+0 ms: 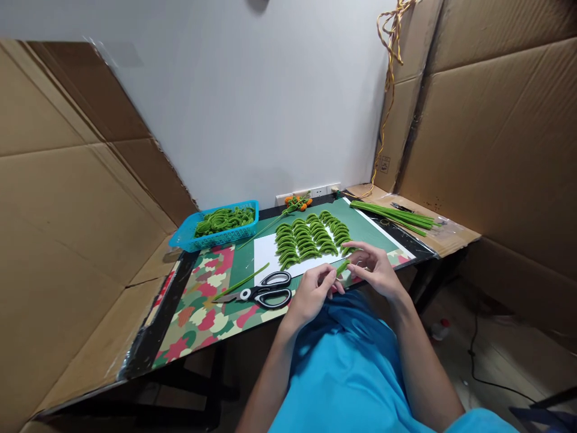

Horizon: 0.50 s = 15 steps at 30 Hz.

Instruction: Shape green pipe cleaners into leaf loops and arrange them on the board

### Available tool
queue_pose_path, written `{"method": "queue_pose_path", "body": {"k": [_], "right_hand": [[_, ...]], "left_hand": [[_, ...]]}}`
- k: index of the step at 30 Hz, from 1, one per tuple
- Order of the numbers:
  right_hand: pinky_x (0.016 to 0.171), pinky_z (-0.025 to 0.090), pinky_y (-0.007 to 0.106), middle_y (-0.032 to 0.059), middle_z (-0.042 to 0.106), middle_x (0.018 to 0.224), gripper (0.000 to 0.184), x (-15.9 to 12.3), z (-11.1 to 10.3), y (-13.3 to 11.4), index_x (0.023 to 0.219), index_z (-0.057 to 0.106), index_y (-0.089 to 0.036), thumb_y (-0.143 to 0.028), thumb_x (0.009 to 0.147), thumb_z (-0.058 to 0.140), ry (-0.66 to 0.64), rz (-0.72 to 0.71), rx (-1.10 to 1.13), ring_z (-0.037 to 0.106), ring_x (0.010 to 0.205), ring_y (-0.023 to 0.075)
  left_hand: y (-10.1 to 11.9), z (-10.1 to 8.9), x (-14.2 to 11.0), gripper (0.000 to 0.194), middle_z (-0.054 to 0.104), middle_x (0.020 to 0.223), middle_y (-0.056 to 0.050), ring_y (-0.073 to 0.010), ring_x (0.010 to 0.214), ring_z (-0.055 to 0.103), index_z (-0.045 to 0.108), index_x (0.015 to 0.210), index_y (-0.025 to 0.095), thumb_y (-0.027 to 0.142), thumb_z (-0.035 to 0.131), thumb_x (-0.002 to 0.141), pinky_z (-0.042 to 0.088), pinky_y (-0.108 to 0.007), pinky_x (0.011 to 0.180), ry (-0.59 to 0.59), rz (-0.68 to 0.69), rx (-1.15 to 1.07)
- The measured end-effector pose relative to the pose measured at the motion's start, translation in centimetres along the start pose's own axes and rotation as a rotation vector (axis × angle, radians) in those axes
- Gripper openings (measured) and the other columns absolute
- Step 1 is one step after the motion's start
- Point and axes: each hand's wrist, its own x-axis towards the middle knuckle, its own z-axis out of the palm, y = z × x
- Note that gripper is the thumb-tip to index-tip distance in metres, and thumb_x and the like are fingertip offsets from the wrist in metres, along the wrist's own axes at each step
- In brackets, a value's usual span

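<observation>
My left hand (314, 290) pinches a short, bent piece of green pipe cleaner (343, 267) between thumb and fingers, just above the table's front edge. At the other end of that piece, my right hand (375, 272) has its thumb and curled fingers on it, with the index finger raised away. Just beyond my hands, curved green pipe cleaner pieces (309, 245) lie in several neat columns on a white sheet (261, 252). Black-handled scissors (265, 294) rest left of my left hand, blades pointing left. Beside the blades lies a single green pipe cleaner (246, 279).
A blue basket (211, 241) at the back left holds many curled green pieces. Orange pipe cleaner flowers (298, 202) lie by the wall socket strip (319, 192). Straight green pipe cleaners (392, 215) are bundled at the right. Cardboard walls (496, 144) flank the table.
</observation>
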Motion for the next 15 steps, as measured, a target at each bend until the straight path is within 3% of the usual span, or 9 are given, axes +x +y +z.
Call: {"method": "queue_pose_path", "body": {"k": [4,6,8,12,15], "right_hand": [[0.059,0.058,0.032,0.002,0.073,0.077,0.034,-0.1,0.8,-0.5,0.12,0.074,-0.022,-0.047,0.096,0.073,0.052,-0.048,-0.075,0.067,0.062,0.019],[0.062,0.058,0.034,0.0017,0.071,0.072,0.027,0.0,1.8,-0.7,0.112,0.076,-0.024,-0.046,0.102,0.065,0.11,-0.073,-0.117,0.067,0.062,0.0205],[0.07,0.059,0.035,0.0036,0.074,0.079,0.022,0.3,3.3,-0.9,0.108,0.078,-0.024,-0.039,0.104,0.064,0.083,-0.093,-0.172,0.071,0.072,0.0222],[0.088,0.055,0.035,0.0077,0.078,0.105,0.016,1.8,7.9,-1.6,0.108,0.077,-0.021,-0.019,0.104,0.062,-0.233,-0.288,-0.529,0.072,0.099,0.0232],[0.085,0.052,0.032,0.0094,0.076,0.11,0.016,3.3,11.2,-2.6,0.117,0.074,-0.02,-0.02,0.103,0.067,-0.467,-0.365,-0.793,0.071,0.103,0.0234]], "left_hand": [[1.0,-0.2,-1.2,0.033,0.079,0.08,-0.008,-0.0203,0.06,0.064,0.073,0.093,0.02,0.05,0.061,0.102,0.053,-0.035,0.061,0.095,0.024,-0.064],[1.5,-1.3,-2.4,0.031,0.08,0.084,-0.008,-0.0212,0.061,0.067,0.071,0.108,0.02,0.049,0.064,0.101,0.054,-0.036,0.059,0.231,0.046,-0.083],[1.9,-3.2,-3.8,0.034,0.08,0.09,-0.008,-0.019,0.058,0.066,0.069,0.115,0.02,0.05,0.065,0.1,0.049,-0.032,0.053,0.375,0.068,-0.088],[2.2,-7.8,-6.6,0.04,0.081,0.085,-0.007,-0.0165,0.056,0.067,0.069,0.113,0.018,0.049,0.078,0.09,0.046,-0.025,0.047,0.626,0.077,-0.052],[1.9,-10.3,-8.1,0.042,0.081,0.085,-0.009,-0.0173,0.056,0.069,0.067,0.11,0.016,0.047,0.082,0.086,0.046,-0.023,0.045,0.748,0.043,-0.042]]}}
